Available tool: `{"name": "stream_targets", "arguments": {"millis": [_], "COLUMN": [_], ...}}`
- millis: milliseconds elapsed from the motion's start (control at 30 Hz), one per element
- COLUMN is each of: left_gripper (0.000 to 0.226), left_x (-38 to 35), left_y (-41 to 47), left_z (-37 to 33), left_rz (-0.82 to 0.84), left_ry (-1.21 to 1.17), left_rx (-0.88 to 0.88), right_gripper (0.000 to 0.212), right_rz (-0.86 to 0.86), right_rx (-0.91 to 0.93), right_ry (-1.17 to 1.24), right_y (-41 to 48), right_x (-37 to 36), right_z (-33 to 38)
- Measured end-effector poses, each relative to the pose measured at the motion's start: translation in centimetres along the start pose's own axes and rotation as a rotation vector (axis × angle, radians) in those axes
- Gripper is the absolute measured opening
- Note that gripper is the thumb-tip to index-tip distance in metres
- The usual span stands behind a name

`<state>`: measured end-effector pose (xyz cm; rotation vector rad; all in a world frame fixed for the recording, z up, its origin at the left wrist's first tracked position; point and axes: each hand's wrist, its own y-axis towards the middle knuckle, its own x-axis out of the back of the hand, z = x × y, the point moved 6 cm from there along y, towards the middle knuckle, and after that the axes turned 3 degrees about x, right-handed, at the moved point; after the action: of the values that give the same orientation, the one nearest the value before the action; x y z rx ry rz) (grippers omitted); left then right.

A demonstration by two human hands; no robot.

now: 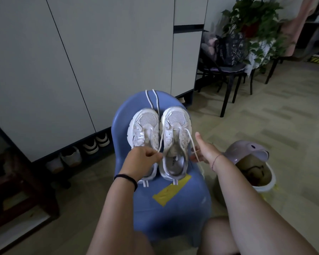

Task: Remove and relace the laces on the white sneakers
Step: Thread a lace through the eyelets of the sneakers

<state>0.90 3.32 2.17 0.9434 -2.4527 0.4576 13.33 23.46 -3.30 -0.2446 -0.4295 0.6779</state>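
Note:
Two white sneakers stand side by side on a blue plastic stool (pixel 175 205), toes pointing away from me. The left sneaker (pixel 144 126) has no lace in it. The right sneaker (pixel 175 129) has a white lace (pixel 191 142) threaded through its lowest eyelets, with both ends running toward me. My left hand (pixel 144 157) pinches one end of this lace over the left sneaker's heel. My right hand (pixel 204 150) holds the other end, thumb raised, to the right of the right sneaker. A second loose lace (pixel 149 100) lies on the stool beyond the toes.
White cabinet doors (pixel 81 61) fill the back, with several shoes (pixel 96 144) in the gap beneath. A lidded bin (pixel 250 166) stands right of the stool. A dark chair (pixel 226 70) with bags and a plant (pixel 254 19) is at back right. A wooden stool (pixel 20 181) is at left.

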Motion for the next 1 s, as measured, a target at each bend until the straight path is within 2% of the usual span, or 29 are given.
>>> {"name": "stream_targets", "arguments": {"millis": [133,267,367,433,567,700,767,900,1000], "left_gripper": [0.021,0.022,0.021,0.021,0.023,0.014,0.012,0.014,0.021], "left_x": [-2.2,-4.7,-6.1,-6.6,-7.5,-7.7,-7.7,-7.0,-6.6], "left_y": [-2.7,-4.8,-6.0,-6.4,-6.3,-4.8,-3.9,-1.9,-0.8], "left_z": [0.4,0.5,0.3,0.2,0.8,2.1,2.6,2.9,2.8], "left_rz": [0.211,0.416,0.501,0.525,0.544,0.474,0.423,0.306,0.293], "left_ry": [-0.257,-0.355,-0.445,-0.493,-0.468,-0.174,-0.105,-0.066,-0.082], "left_rx": [0.085,0.178,0.260,0.299,0.387,0.381,0.394,0.383,0.379], "right_gripper": [0.066,0.065,0.063,0.060,0.061,0.055,0.052,0.042,0.035], "right_rz": [0.165,0.376,0.471,0.468,0.467,0.448,0.438,0.442,0.398], "right_rx": [-0.094,-0.133,-0.127,-0.126,-0.131,-0.096,-0.093,-0.115,-0.115], "right_ry": [0.104,0.204,0.252,0.255,0.192,0.124,0.104,0.096,0.152], "right_y": [-3.7,-7.3,-8.9,-9.3,-8.9,-7.8,-7.4,-6.4,-5.5], "right_x": [-0.3,-1.5,-2.3,-2.5,-3.1,-3.9,-4.3,-4.8,-4.7], "right_z": [-0.5,-0.8,-0.4,-0.4,-0.9,-0.9,-0.9,-1.2,-1.0]}}
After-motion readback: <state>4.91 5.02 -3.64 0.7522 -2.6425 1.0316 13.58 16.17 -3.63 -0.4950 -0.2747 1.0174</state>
